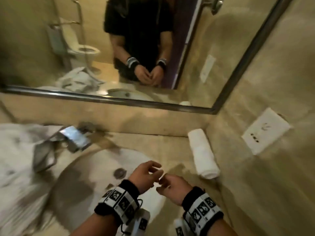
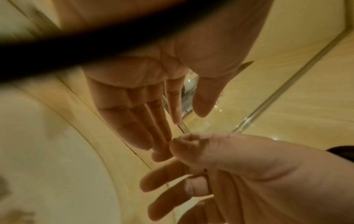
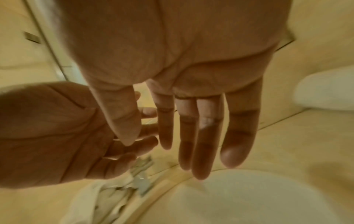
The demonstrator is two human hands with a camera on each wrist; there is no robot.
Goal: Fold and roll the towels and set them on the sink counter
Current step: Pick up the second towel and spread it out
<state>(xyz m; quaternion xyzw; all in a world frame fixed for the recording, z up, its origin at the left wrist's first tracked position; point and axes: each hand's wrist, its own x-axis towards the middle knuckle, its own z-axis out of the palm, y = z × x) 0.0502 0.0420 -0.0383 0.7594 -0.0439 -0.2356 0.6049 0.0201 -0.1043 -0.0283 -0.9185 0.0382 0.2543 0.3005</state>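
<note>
Head view: a beige bathroom table (image 1: 170, 145) with a white sink (image 1: 102, 167) at centre. One rolled white towel (image 1: 202, 154) lies at the right of the frame, beside the wall. A heap of unfolded towels (image 1: 17, 159) fills the left edge, touching the faucet (image 1: 75, 137). At lower centre, above the sink's edge, the left hand (image 1: 144, 174) and right hand (image 1: 172, 186) meet fingertip to fingertip. Each grip is released, fingers relaxed, holding nothing.
</note>
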